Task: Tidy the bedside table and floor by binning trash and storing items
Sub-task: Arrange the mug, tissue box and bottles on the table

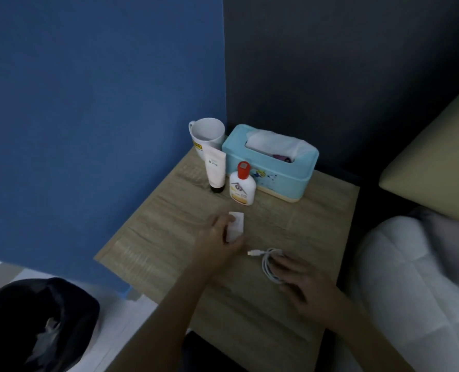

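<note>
Left hand (217,232) clasped around a small white charger block (236,226) near the middle of the bedside table (153,237), thumb and fingers curled on its sides. Right hand (307,284) nearer the front right edge, fingers loosely curled through a coiled white cable (270,267), one white plug end poking out toward the block. Block plain and boxy, slightly blurred; no marking legible on it.

Lined up along the back edge: a white mug (207,134) at the back left corner, a yellow label on its side with dark print too blurred to read; a pale pink tube (216,169) standing on its dark cap just in front of the mug, its short dark word not readable; a white bottle with a red cap (242,185) just beside the tube, bearing a round emblem and an orange band; a light blue tissue box (270,167) with a small cartoon print, white tissue rising from its slot.

Light wood-grain tabletop, set in a corner between a blue wall (89,103) and a darker wall (343,63). White quilted bedding (416,277) and a beige headboard (437,157) off the right edge. Black bin bag (35,318) on pale floor off the front left corner.
</note>
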